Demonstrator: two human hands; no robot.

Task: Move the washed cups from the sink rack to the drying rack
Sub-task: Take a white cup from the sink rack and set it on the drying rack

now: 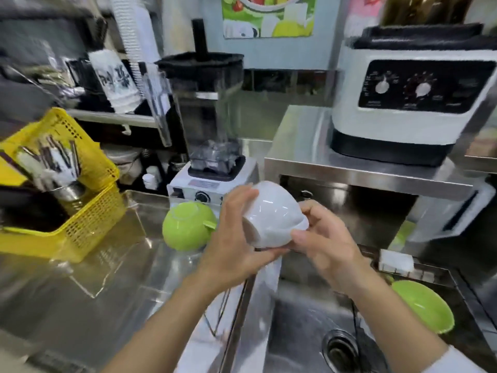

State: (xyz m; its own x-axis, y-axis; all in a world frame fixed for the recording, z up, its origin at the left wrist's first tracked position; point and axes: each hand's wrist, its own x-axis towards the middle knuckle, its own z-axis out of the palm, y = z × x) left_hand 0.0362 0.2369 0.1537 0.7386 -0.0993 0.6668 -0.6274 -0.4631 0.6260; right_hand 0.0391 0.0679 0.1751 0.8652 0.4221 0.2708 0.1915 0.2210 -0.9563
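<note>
Left hand [236,238] and right hand [322,238] both clasp inverted white cup [274,219] (glossy, likely wet); slip risk over sink [295,332]; could knock green cup [185,224] on counter [80,305].

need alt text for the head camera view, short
Both hands, left hand and right hand, hold a white cup tilted over the sink edge. A green cup sits upside down on the steel counter; another green cup lies at the sink's right.

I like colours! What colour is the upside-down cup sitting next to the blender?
Light green cup, seen in the head view.
</note>
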